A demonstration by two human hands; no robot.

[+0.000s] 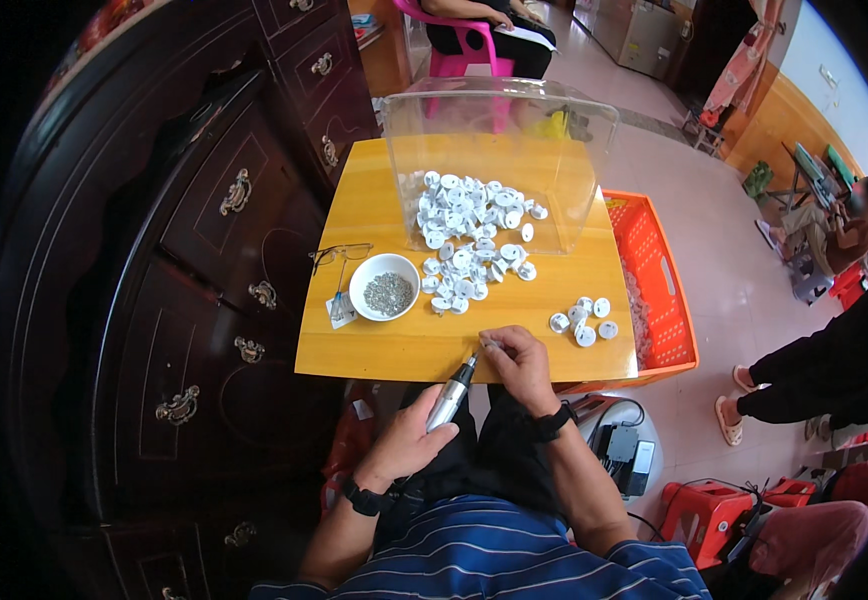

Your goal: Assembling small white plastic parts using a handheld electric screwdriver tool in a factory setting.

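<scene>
My left hand point(409, 440) is wrapped round a silver and black electric screwdriver point(446, 403), its tip pointing up and away toward my right fingers. My right hand point(522, 368) is closed in a pinch at the table's near edge, close to that tip; what it holds is mostly hidden and too small to name. Left of centre stands a white bowl point(357, 292) with many small metal screws point(389, 294) in it. A heap of round white plastic parts point(464, 215) spreads over the middle. Several more white parts point(584, 323) lie at the right.
A clear plastic bin point(576, 205) lies on its side round part of the heap. Eyeglasses point(341, 254) rest near the bowl. An orange crate point(666, 290) stands against the yellow table's point(354, 190) right side. Dark drawers point(204, 230) close off the left. Other people sit and stand around.
</scene>
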